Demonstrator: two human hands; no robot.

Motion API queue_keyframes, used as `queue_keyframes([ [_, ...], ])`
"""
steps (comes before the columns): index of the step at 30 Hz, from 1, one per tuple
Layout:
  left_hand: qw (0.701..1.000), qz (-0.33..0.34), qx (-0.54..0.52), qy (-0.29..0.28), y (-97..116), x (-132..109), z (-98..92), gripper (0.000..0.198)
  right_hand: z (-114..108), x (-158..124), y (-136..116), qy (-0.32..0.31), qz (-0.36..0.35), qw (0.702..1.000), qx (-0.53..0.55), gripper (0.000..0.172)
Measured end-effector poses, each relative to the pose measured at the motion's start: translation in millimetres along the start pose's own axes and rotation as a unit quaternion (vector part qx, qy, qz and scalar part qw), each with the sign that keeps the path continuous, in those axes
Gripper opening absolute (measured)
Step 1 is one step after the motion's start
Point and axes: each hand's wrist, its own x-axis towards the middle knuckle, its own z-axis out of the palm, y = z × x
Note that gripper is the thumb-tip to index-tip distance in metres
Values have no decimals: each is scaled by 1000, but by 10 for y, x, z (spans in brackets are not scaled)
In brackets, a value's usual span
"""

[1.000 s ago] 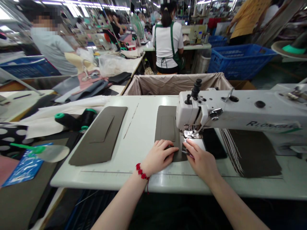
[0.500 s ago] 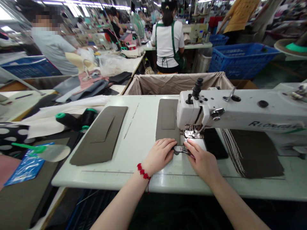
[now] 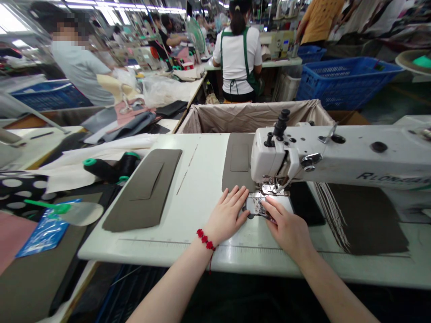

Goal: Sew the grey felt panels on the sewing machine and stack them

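Observation:
My left hand point(image 3: 229, 214) lies palm down with fingers spread, its fingertips at the near edge of a grey-brown fabric panel point(image 3: 235, 157) with a rectangular patch. That panel reaches the presser foot area of a white sewing machine point(image 3: 336, 150). Just right of it, my right hand point(image 3: 288, 226) is closed, fingers together at a small metal attachment point(image 3: 258, 207) on the machine bed; whether it grips anything is hidden. Another patched panel point(image 3: 144, 190) lies to the left on the pale table point(image 3: 191, 179).
A stack of dark fabric pieces point(image 3: 373, 220) and a black flat object point(image 3: 306, 204) lie right of the needle. Thread cones point(image 3: 101, 169) stand left. Behind the table is a cloth-lined bin point(image 3: 235, 117); a person point(image 3: 239, 58) sits beyond it.
The fabric panel by the needle has moved away from me. My left hand has spread its fingers and shifted forward slightly, uncovering more of the metal attachment. The whole view has shifted slightly.

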Motion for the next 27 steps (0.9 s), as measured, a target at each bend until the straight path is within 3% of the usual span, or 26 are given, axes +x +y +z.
queue_keyframes([
  [27, 1000, -3, 0, 8, -11, -9, 3, 60, 40, 0, 7, 2, -2, 1000, -12, 45],
])
